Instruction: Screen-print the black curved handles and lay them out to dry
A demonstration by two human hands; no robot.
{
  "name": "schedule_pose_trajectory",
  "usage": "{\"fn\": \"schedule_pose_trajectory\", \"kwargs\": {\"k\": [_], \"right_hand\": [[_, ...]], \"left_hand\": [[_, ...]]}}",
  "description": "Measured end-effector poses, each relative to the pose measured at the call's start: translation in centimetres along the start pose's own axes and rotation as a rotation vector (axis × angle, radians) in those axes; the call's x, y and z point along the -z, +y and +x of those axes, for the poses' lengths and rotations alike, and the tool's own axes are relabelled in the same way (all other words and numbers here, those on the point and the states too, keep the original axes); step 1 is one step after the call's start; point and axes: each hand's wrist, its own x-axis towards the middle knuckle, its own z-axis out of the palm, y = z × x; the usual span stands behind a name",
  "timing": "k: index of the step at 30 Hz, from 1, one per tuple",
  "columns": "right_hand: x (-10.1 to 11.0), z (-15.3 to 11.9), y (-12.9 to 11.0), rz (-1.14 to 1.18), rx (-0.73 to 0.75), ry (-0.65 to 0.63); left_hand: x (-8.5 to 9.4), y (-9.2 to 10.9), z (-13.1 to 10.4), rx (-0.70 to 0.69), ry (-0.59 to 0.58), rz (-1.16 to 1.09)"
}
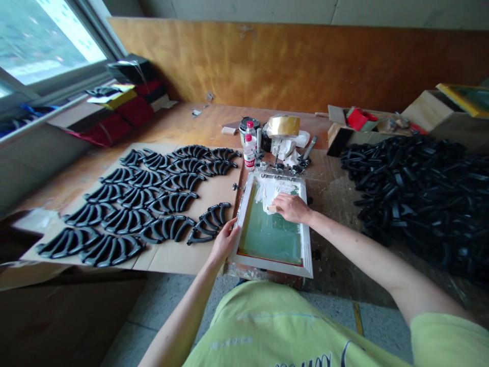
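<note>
In front of me a screen printing frame (307, 250) lies in its hinged holder, with a green mesh (269, 237) inside a pale metal border. White ink (263, 193) is smeared over the upper part of the mesh. My right hand (293, 208) is closed on a small tan squeegee (272, 208), which touches the mesh at the edge of the ink. At the left border, my left hand (228, 237) grips the frame's edge, its fingertips partly hidden. Curved black plastic parts (209, 223) lie on cardboard close to that hand.
Rows of black curved parts (128, 219) cover the cardboard sheet (162, 255) on the left. A big heap of black parts (416, 199) fills the right. Behind the frame stand red-capped bottles (249, 153), a tape roll (283, 125) and crumpled white paper (284, 149). Boxes (430, 112) sit back right.
</note>
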Motion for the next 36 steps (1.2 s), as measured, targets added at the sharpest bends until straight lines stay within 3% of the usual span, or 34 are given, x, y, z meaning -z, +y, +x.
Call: {"fn": "schedule_pose_trajectory", "kwargs": {"k": [3,6,8,11,13,16,17,19,21,23,27,29,30,32,34,36], "right_hand": [[1.2,3.7,1.8,0.028,-0.154,0.058],[2.8,7.2,4.0,-0.033,-0.327,0.150],[4.4,7.6,6.0,-0.079,-0.390,0.295],[6.7,4.9,9.6,-0.102,-0.495,0.520],[7.1,1.7,11.7,-0.094,-0.656,0.570],[4.4,-2.9,12.2,-0.022,-0.901,0.451],[2.9,-3.9,11.4,0.013,-0.911,0.392],[-0.5,-5.1,9.0,0.086,-0.776,0.282],[-3.1,-5.3,6.3,0.118,-0.540,0.192],[-4.2,-4.8,4.3,0.104,-0.394,0.127],[-2.6,-2.9,1.6,0.102,-0.356,0.114],[-1.7,-1.3,-1.0,0.128,-0.277,0.146],[-1.5,-0.3,-2.8,0.140,-0.217,0.157],[-2.1,1.6,-7.1,0.160,-0.065,0.135],[-3.8,3.5,-11.2,0.186,0.091,0.053],[-6.2,5.7,-13.7,0.233,0.174,-0.044]], "left_hand": [[0.7,1.8,-0.7,-0.027,-0.020,0.008],[1.7,5.5,-1.8,-0.053,-0.052,-0.028],[2.0,8.4,-2.3,-0.050,-0.074,-0.083],[1.5,12.6,-2.0,-0.178,-0.028,-0.195],[0.7,15.0,-1.1,-0.339,0.014,-0.279],[-0.6,18.0,0.6,-0.443,-0.022,-0.346],[-0.9,18.6,1.1,-0.441,-0.041,-0.356],[-1.4,19.0,1.8,-0.427,-0.051,-0.382],[-1.8,18.2,1.8,-0.401,-0.028,-0.405],[-2.2,16.0,1.2,-0.346,-0.017,-0.395],[-3.1,9.9,-1.7,-0.076,-0.216,-0.255],[-3.5,7.0,-3.2,0.066,-0.275,-0.276],[-3.6,5.7,-3.7,0.110,-0.252,-0.330],[-3.1,3.5,-4.4,0.137,-0.095,-0.471],[-1.6,1.2,-4.6,0.134,0.123,-0.573],[0.9,-1.4,-4.6,0.151,0.309,-0.583]]}}
